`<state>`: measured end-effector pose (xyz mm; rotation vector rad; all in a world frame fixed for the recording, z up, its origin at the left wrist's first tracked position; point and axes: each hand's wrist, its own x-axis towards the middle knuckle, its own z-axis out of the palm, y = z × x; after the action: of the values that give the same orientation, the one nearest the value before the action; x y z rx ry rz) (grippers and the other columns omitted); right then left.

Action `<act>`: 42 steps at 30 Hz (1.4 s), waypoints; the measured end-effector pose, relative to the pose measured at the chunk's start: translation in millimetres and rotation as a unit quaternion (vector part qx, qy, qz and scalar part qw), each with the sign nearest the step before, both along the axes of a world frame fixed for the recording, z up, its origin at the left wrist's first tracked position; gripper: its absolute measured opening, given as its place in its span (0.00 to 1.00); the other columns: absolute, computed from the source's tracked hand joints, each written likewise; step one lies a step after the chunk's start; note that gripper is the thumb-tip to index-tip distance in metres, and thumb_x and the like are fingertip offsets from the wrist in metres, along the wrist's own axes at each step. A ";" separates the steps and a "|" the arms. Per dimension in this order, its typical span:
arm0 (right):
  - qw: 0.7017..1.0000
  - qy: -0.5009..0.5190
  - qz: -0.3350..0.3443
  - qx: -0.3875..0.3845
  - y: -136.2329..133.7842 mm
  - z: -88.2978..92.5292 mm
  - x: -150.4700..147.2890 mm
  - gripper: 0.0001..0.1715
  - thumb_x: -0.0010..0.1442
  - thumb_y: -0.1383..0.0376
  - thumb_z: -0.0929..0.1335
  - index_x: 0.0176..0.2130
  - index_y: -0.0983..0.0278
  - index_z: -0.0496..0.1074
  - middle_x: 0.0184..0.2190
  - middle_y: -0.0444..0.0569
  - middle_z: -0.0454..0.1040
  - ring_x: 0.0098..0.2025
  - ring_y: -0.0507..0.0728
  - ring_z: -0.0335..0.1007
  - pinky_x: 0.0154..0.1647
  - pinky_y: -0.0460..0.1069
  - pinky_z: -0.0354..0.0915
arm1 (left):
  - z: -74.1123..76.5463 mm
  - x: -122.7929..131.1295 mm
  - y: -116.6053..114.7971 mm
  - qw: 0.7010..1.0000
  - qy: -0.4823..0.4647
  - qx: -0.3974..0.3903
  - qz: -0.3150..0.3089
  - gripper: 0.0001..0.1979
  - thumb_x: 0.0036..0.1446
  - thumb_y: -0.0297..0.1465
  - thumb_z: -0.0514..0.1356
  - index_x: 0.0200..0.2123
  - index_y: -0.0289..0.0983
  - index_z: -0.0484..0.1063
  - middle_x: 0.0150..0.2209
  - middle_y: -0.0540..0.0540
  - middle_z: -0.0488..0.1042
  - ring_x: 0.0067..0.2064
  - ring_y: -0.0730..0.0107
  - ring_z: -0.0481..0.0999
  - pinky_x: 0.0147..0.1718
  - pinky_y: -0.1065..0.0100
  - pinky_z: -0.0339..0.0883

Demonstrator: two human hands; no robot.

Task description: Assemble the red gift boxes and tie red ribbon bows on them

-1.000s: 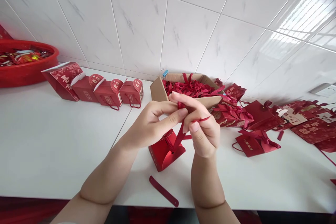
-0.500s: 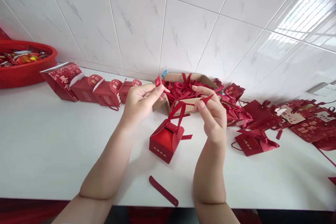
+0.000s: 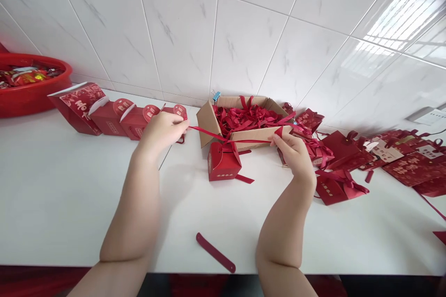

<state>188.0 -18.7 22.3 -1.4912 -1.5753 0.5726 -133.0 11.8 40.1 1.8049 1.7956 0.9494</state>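
Left hand and right hand well apart, each pinching one end of the red ribbon. Ribbon runs nearly straight between them, crossing over the top of the small red box, which sits upright on the counter, between and below the hands. Step looks like drawing the knot snug; next move probably calls for even tension both sides so the box doesn't skid or tip. Knot detail too small to judge.

Around: cardboard carton full of loose ribbon just behind, tight for clearance. Red strip near front edge, out of the way. Bow-tied box near right forearm. Row of red boxes behind left hand, could get bumped.
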 end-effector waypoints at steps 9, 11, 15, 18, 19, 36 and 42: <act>0.978 0.012 -0.032 -0.208 14.1 -22.7 29.4 0.19 0.53 0.52 0.65 0.23 0.63 0.69 0.28 0.49 0.74 0.36 0.57 0.71 0.34 0.49 0.59 | -52.1 -78.1 44.3 0.978 0.113 -0.017 -0.172 0.10 0.47 0.24 0.57 0.18 0.32 0.75 0.11 0.53 0.70 0.11 0.85 0.68 0.12 0.79 0.45; 0.968 0.033 -0.050 -0.245 17.9 -29.4 34.3 0.17 0.52 0.54 0.65 0.22 0.63 0.68 0.27 0.49 0.75 0.34 0.57 0.72 0.34 0.49 0.59 | -59.1 -82.5 48.5 0.972 0.128 -0.080 -0.178 0.10 0.47 0.24 0.57 0.18 0.31 0.75 0.13 0.52 0.72 0.13 0.83 0.70 0.13 0.80 0.47; 0.956 0.053 -0.063 -0.280 23.4 -41.2 44.7 0.15 0.51 0.56 0.66 0.22 0.63 0.67 0.25 0.47 0.74 0.31 0.55 0.73 0.35 0.49 0.61 | -66.9 -84.9 52.1 0.952 0.114 -0.073 -0.274 0.14 0.53 0.30 0.56 0.21 0.31 0.76 0.13 0.52 0.72 0.15 0.84 0.72 0.14 0.79 0.47; 0.951 0.061 -0.070 -0.294 25.1 -46.8 51.0 0.14 0.51 0.57 0.66 0.22 0.64 0.68 0.24 0.48 0.74 0.30 0.55 0.74 0.35 0.49 0.62 | -71.0 -86.5 55.4 0.934 0.103 -0.066 -0.337 0.19 0.56 0.38 0.55 0.20 0.31 0.76 0.11 0.53 0.69 0.15 0.85 0.71 0.15 0.78 0.47; 0.950 0.064 -0.072 -0.298 25.5 -48.3 52.7 0.13 0.51 0.57 0.66 0.22 0.64 0.68 0.24 0.48 0.74 0.30 0.55 0.74 0.36 0.49 0.63 | -72.1 -86.9 56.3 0.931 0.103 -0.072 -0.342 0.20 0.56 0.39 0.56 0.20 0.31 0.76 0.11 0.54 0.68 0.15 0.85 0.71 0.15 0.77 0.48; 0.965 0.074 -0.173 -0.184 21.7 -38.5 47.8 0.31 0.49 0.51 0.70 0.49 0.62 0.67 0.47 0.56 0.74 0.41 0.60 0.74 0.35 0.49 0.69 | -58.4 -62.3 43.7 0.955 0.200 -0.155 -0.155 0.21 0.43 0.45 0.63 0.14 0.34 0.67 0.11 0.54 0.63 0.12 0.80 0.61 0.13 0.74 0.47; 0.998 0.007 -0.066 -0.010 6.5 -7.7 11.2 0.20 0.54 0.54 0.68 0.43 0.63 0.73 0.44 0.54 0.76 0.44 0.60 0.73 0.43 0.52 0.68 | -18.2 -0.9 14.8 0.971 0.159 -0.076 -0.164 0.12 0.51 0.43 0.59 0.31 0.41 0.72 0.35 0.49 0.76 0.34 0.67 0.74 0.26 0.71 0.62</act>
<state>199.2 -12.2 14.6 -1.5905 -1.4519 0.5231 -133.8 26.6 21.9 2.1561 1.6141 0.4022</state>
